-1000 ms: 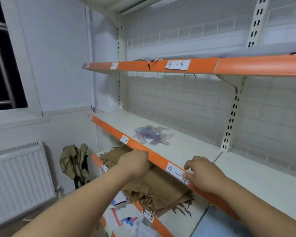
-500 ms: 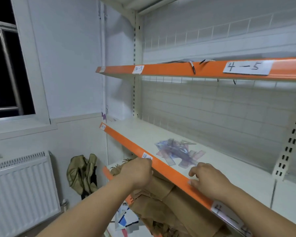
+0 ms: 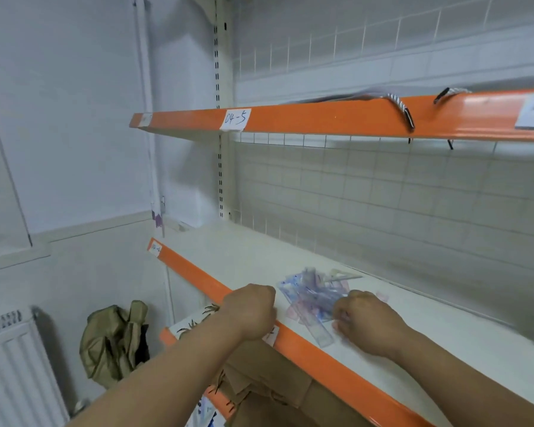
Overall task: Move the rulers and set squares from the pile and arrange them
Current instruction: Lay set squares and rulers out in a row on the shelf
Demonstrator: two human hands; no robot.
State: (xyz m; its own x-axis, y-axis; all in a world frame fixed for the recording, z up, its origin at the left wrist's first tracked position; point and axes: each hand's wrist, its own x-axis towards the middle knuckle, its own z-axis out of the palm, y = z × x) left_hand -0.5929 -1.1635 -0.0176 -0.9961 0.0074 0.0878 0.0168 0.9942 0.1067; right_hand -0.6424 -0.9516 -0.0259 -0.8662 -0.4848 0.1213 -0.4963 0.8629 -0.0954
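A pile of clear blue and pink rulers and set squares (image 3: 313, 295) lies on the white middle shelf (image 3: 247, 257), near its orange front edge. My right hand (image 3: 367, 323) is at the pile's right side with its fingers curled and its fingertips on the nearest clear ruler (image 3: 322, 335). Blur hides whether it pinches that ruler. My left hand (image 3: 250, 309) is curled into a fist over the shelf's orange edge, just left of the pile, with nothing visible in it.
An upper orange-edged shelf (image 3: 321, 118) with cords hanging over it overhangs the work area. Brown fringed cloth (image 3: 269, 383) lies on the shelf below. A white radiator (image 3: 10, 359) and an olive bag (image 3: 114, 340) stand by the left wall. A wire grid backs the shelves.
The view has swung left and closer to the pile. Both hands have moved up from the orange shelf edge, and the right hand has reached the pile.
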